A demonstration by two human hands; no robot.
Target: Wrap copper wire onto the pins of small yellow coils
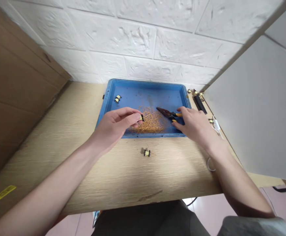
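Our left fingertips (135, 115) are closed in a pinch on a small coil bobbin (142, 117), held above the blue tray; its yellow-and-black body is mostly hidden, and it is too small to read its long axis, though its dark end faces right. The left hand (114, 127) hovers over a tangle of copper wire (150, 122). Our loosely spread right hand (190, 124) lies just beside the yellow grips of long-nose pliers (167, 113), whose nose points up and left. Around them, the blue plastic tray (145, 82) sits on a wooden desk (59, 164), with another bobbin (117, 98) inside it and one (146, 152) on the desk
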